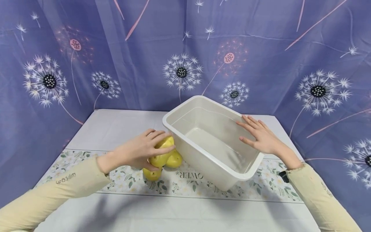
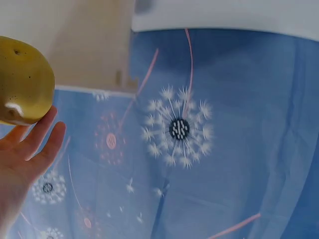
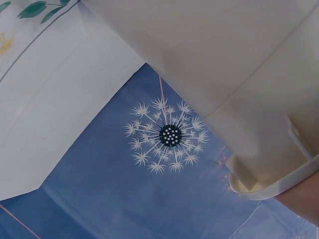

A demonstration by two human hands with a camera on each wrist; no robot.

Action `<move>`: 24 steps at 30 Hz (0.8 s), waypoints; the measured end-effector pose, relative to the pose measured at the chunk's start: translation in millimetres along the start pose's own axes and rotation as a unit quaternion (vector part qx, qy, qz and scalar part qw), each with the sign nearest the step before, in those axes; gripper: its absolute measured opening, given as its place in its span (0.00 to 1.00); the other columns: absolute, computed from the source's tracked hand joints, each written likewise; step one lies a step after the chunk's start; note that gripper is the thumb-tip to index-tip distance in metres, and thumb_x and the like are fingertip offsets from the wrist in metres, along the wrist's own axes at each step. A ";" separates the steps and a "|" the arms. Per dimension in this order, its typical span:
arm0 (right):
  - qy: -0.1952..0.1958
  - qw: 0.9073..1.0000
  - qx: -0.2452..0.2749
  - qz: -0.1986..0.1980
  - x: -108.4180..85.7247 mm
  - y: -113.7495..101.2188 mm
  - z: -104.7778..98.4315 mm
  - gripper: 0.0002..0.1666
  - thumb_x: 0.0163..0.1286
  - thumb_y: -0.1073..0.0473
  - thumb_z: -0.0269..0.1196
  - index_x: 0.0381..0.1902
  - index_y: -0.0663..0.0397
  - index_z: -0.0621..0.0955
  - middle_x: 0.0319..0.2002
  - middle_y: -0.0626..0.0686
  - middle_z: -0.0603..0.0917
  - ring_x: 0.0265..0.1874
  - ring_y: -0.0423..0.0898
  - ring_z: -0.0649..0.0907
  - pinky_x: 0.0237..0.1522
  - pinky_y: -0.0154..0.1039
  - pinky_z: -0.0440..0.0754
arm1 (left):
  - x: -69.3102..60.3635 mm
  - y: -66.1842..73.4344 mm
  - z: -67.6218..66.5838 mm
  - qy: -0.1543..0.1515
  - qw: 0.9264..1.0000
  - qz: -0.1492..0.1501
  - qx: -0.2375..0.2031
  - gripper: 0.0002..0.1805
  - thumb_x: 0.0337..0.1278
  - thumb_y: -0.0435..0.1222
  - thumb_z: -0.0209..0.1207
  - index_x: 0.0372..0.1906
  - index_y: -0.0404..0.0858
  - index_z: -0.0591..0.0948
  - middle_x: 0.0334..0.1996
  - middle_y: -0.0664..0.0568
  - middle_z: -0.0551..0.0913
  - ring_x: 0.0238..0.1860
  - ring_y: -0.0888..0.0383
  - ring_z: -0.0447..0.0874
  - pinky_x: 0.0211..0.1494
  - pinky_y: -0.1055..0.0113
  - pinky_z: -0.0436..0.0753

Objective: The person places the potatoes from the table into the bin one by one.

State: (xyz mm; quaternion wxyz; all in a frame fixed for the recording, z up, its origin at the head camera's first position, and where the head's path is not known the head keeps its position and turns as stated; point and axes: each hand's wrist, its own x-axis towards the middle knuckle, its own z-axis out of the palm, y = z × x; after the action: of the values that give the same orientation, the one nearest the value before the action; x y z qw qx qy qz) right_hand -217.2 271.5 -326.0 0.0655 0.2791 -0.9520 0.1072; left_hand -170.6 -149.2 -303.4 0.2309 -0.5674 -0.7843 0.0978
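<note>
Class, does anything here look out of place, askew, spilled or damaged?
Yes, mildly: the white bin sits askew, its long sides slanting across the table rather than lining up with its edges. The lettering on the floral strip also appears upside down in the head view. I see no spill or damage.

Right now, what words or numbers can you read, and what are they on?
"OWER": upside down on the flowery cloth; the white tub seems to hide its start.
"letsslim", perhaps: on the left sleeve; small, so the spelling is unsure.
Right sleeve: a small mark, too blurred to read.
I see no numbers.
</note>
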 end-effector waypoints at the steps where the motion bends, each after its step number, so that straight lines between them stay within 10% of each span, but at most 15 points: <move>1: 0.000 1.000 0.000 0.000 0.0 -0.1 0.1 0.35 0.64 0.44 0.51 0.66 0.50 0.61 0.70 0.59 0.48 0.69 0.59 0.49 0.64 0.63 0.44 | 1.2 -3.1 -2.2 0.003 1.000 0.000 0.002 0.46 0.28 0.65 0.60 0.59 0.46 0.67 0.56 0.37 0.69 0.53 0.44 0.71 0.52 0.53 0.73; 24: 0.003 1.000 0.002 0.001 0.7 -0.7 -0.6 0.35 0.64 0.45 0.52 0.66 0.50 0.60 0.70 0.59 0.48 0.68 0.59 0.49 0.63 0.63 0.44 | 70.8 -66.0 -2.5 -0.041 0.998 -0.045 0.016 0.42 0.37 0.62 0.58 0.61 0.49 0.66 0.59 0.39 0.67 0.50 0.46 0.73 0.47 0.54 0.73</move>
State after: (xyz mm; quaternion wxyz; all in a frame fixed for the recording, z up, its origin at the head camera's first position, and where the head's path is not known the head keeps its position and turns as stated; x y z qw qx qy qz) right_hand -217.4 270.7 -325.2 0.0676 0.2781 -0.9518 0.1100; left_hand -242.8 -105.5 -256.0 0.2117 -0.5234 -0.8161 0.1234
